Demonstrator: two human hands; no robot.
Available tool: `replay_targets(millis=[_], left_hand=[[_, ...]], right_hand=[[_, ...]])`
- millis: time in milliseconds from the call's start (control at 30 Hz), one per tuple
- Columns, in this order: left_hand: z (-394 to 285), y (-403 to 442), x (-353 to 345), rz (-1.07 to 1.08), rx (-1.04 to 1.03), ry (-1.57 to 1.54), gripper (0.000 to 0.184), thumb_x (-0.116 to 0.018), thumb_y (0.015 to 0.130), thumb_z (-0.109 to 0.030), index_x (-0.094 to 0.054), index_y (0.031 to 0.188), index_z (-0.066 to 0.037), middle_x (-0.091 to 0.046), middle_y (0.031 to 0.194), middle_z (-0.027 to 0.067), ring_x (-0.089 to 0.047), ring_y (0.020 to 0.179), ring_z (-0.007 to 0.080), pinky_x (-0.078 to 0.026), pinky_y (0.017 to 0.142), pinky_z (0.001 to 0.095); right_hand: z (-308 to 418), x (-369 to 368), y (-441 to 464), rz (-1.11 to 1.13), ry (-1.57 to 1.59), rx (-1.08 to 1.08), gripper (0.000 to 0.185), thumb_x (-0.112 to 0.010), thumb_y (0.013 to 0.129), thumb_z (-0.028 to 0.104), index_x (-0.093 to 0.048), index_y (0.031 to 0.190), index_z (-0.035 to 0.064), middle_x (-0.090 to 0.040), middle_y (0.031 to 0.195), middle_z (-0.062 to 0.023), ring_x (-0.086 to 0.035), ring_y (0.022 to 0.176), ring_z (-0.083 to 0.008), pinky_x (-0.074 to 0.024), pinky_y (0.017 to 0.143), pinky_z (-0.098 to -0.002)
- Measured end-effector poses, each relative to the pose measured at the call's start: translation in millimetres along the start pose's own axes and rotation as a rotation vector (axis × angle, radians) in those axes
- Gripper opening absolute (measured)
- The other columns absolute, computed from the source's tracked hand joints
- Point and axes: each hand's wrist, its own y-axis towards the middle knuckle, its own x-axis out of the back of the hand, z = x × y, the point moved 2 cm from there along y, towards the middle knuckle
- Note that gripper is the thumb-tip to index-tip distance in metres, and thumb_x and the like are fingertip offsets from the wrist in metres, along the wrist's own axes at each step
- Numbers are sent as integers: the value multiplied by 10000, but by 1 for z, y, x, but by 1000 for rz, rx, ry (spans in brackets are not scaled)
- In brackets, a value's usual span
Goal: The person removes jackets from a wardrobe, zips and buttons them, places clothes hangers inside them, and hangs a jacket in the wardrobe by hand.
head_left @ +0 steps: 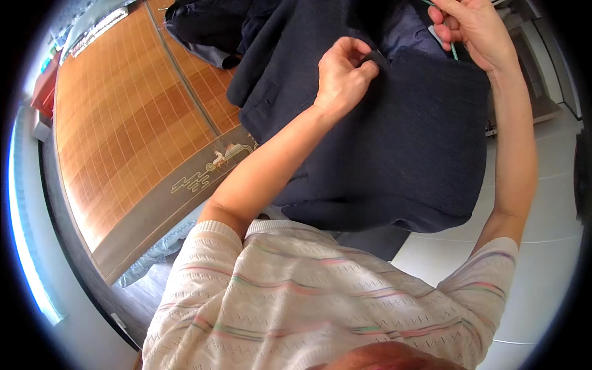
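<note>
A dark navy coat hangs in front of me, its thick cloth spreading down close to my body. My left hand is closed, with thumb and fingers pinching the coat's edge near the opening at the top. At the upper right my right hand is closed around a thin green clothes hanger, which passes by the coat's opening. A smoother dark lining shows inside that opening. The top of the coat and part of the hanger are out of view.
To the left is a bed with a brown woven mat and an embroidered border. More dark clothing lies at the mat's far end. A red object stands at the far left. Pale floor tiles lie on the right.
</note>
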Motion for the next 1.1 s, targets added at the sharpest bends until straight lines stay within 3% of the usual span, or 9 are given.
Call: replay_targets(millis=[133, 333, 533, 633, 733, 833, 867, 967, 1100], left_hand=[[6, 8, 9, -154, 15, 62, 258, -670, 697, -43, -613, 944, 7, -599, 776, 58, -592, 723, 136, -501, 694, 262], [-4, 14, 27, -119, -48, 159, 232, -666, 718, -86, -638, 928, 7, -639, 800, 84, -611, 715, 153, -515, 705, 276], [-11, 18, 36, -133, -93, 229, 161, -645, 724, -89, -655, 845, 16, -642, 720, 80, -611, 656, 155, -509, 662, 277], [-4, 25, 36, -174, 47, 34, 113, -598, 715, -46, -649, 794, 16, -620, 678, 62, -563, 568, 147, -477, 588, 247], [-12, 24, 37, -273, 274, -60, 106, -548, 681, -18, -632, 737, 15, -588, 689, 64, -524, 609, 166, -448, 635, 261], [-10, 24, 39, -311, 285, -260, 71, -557, 645, -39, -606, 694, -22, -543, 765, 39, -465, 771, 168, -359, 782, 285], [0, 29, 41, -318, 322, -348, 67, -536, 634, -9, -585, 676, -27, -535, 772, 41, -466, 758, 183, -357, 794, 279], [13, 37, 41, -400, 404, -495, 130, -525, 582, -17, -610, 679, -5, -574, 797, 94, -480, 867, 231, -326, 890, 327], [22, 43, 41, -364, 451, -577, 134, -521, 570, 1, -607, 669, -21, -576, 776, 87, -475, 854, 232, -312, 906, 319]], right_hand=[[4, -5, 2, 13, 3, 22, 147, -553, 866, 127, -560, 892, -18, -550, 594, -58, -532, 436, -132, -452, 374, -249], [12, -14, 5, 47, -76, -4, 163, -537, 869, 123, -557, 907, -35, -555, 611, -65, -561, 452, -147, -454, 372, -257], [13, -20, 21, 115, -83, 25, 180, -532, 870, 132, -557, 894, -45, -563, 628, -73, -577, 470, -155, -460, 387, -252], [17, -25, 23, 149, -97, 5, 178, -532, 870, 127, -560, 878, -49, -569, 635, -79, -584, 481, -157, -462, 396, -247], [14, -29, 27, 168, -91, 17, 174, -532, 870, 123, -565, 869, -48, -573, 640, -81, -588, 488, -156, -461, 398, -244], [10, -30, 32, 195, -90, -9, 173, -534, 870, 123, -570, 872, -47, -577, 643, -84, -591, 492, -156, -463, 402, -245], [8, -30, 32, 190, -84, -4, 172, -534, 869, 123, -571, 876, -45, -577, 642, -83, -590, 491, -155, -461, 401, -243], [0, -28, 33, 178, -79, -3, 169, -535, 868, 121, -571, 886, -43, -577, 638, -80, -587, 488, -150, -454, 397, -236], [-2, -27, 30, 146, -101, -26, 162, -534, 867, 116, -569, 892, -40, -576, 630, -73, -580, 478, -142, -439, 388, -226]])
